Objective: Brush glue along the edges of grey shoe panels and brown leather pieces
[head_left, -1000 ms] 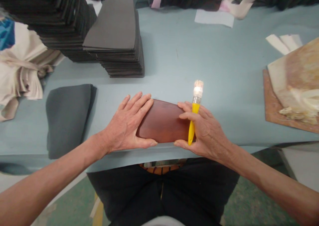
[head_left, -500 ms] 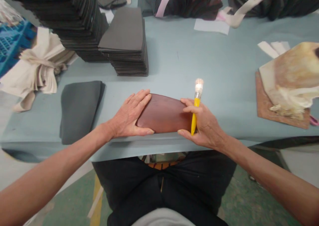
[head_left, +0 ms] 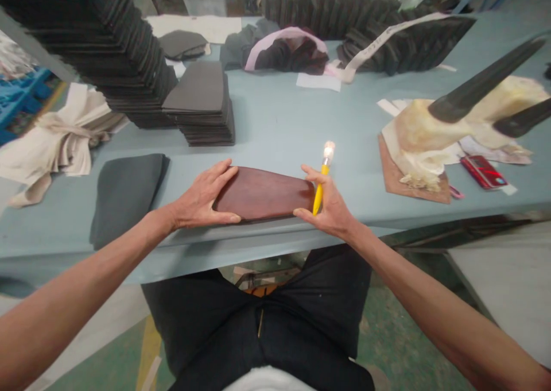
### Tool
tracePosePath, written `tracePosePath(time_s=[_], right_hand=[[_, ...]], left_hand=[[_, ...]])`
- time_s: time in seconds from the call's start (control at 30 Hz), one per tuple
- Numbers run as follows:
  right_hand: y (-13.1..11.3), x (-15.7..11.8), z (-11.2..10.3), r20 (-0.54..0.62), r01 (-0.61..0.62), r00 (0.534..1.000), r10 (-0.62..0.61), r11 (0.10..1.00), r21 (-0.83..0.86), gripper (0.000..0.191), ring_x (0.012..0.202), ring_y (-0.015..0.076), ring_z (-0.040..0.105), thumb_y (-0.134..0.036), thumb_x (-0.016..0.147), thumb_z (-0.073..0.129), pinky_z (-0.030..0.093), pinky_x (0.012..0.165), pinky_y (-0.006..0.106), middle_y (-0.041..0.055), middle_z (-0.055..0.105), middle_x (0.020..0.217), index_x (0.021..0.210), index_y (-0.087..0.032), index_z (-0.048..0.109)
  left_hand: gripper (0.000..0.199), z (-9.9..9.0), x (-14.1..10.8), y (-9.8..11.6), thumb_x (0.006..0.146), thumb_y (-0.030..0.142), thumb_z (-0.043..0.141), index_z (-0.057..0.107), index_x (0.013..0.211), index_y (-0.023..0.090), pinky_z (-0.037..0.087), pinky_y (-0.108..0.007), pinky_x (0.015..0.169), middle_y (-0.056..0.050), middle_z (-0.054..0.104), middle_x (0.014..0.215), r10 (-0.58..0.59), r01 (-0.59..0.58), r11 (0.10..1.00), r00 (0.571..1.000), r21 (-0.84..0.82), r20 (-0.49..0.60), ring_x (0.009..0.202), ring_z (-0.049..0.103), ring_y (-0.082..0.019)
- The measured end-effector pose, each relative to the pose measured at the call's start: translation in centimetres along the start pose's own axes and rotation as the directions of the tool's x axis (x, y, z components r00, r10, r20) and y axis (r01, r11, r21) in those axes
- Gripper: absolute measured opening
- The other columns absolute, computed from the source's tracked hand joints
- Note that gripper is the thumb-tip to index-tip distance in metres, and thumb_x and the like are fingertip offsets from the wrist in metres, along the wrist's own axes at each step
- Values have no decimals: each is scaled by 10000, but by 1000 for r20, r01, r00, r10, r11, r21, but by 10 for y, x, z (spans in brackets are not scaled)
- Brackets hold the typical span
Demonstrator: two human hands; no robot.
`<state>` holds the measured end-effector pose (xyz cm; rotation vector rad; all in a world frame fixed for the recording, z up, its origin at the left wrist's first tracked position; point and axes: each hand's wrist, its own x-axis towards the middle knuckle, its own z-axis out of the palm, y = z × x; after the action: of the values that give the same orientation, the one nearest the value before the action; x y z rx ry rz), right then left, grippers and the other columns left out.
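Observation:
A curved brown leather piece (head_left: 264,194) lies near the table's front edge, perhaps more than one layer thick. My left hand (head_left: 205,198) holds its left end, fingers along the far edge and thumb on the near edge. At the other end is my right hand (head_left: 329,202), with fingertips and thumb touching the leather. Tucked between the fingers of that hand is a yellow-handled brush (head_left: 318,196), its pale bristles pointing away from me. Left of my left hand rests a folded dark grey piece (head_left: 124,198).
Stacks of dark pieces (head_left: 198,89) stand at the back left, beside tied beige strips (head_left: 69,132). To the right, a pale glue-crusted container (head_left: 415,130) with dark handles sits on a brown board (head_left: 387,173), near a red object (head_left: 484,171). Dark bundles (head_left: 404,46) line the back.
The view has tilted up and swung right, bringing the dark handles and red object into sight. Both hands keep about the same hold on the leather, and the brush stays in the right hand.

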<state>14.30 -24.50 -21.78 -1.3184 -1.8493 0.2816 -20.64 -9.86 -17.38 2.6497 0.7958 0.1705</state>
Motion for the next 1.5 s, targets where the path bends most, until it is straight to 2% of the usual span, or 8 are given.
tracePosePath(time_s=[0.13,0.27,0.47,0.63,0.97,1.17,1.33,1.5], right_hand=[[1,-15,-16,-219,-127,964,151,985,119,663,1489,346,577,-536,875,832,473,1252,623,180,578,1594,1358,-275,460],[-4,-28,-21,-361,-221,889,283,954,203,593,1122,262,749,-465,852,847,612,1061,518,133,705,1380,1273,-280,472],[-19,-35,-6,-326,-351,829,455,876,330,476,751,168,731,-496,901,786,631,759,356,12,782,974,1178,-272,470],[-26,-26,3,-292,-431,787,544,823,371,411,711,160,707,-493,917,736,584,714,339,-30,734,857,1137,-269,470],[-22,-7,15,-215,-485,776,593,779,398,331,684,164,620,-410,901,696,518,714,377,-71,577,759,1122,-282,486],[-22,0,12,-216,-434,792,572,775,460,326,623,147,552,-426,887,678,509,654,356,-81,529,725,1099,-277,479],[-21,11,5,-258,-395,818,514,828,398,277,649,149,560,-390,915,672,531,652,348,-61,574,757,1093,-279,491],[-1,24,4,-291,-382,813,504,839,387,297,670,159,582,-380,911,689,540,685,360,-56,577,759,1119,-277,503]], left_hand=[[1275,-13,0,3,806,997,563,264,1740,183,228,-723,1344,-249,171,1838,-50,50,999,999,11,-2,1691,219,-498],[974,-19,-2,14,981,846,466,316,1717,228,223,-668,1377,-162,215,1849,-128,127,992,988,-21,-85,1710,230,-408],[599,-4,-10,44,1054,595,562,527,1569,291,340,-589,1373,-120,479,1729,-252,247,968,929,-55,-270,1610,468,-341],[456,7,-13,59,1071,499,574,604,1484,307,402,-597,1341,-100,558,1662,-231,231,972,910,-41,-345,1554,534,-340],[427,10,-12,64,1093,486,538,608,1482,326,399,-567,1346,-76,573,1650,-221,212,975,917,-65,-333,1548,537,-309],[503,9,-10,65,1084,492,572,498,1581,459,353,-576,1373,3,522,1699,-188,175,982,926,-69,-327,1609,461,-297],[463,6,-4,72,1066,521,593,616,1479,315,340,-597,1368,-74,538,1685,-129,127,992,941,-26,-313,1619,444,-352],[489,6,6,74,1050,561,585,645,1440,272,350,-610,1351,-106,566,1655,-102,107,994,958,5,-267,1575,492,-375]])
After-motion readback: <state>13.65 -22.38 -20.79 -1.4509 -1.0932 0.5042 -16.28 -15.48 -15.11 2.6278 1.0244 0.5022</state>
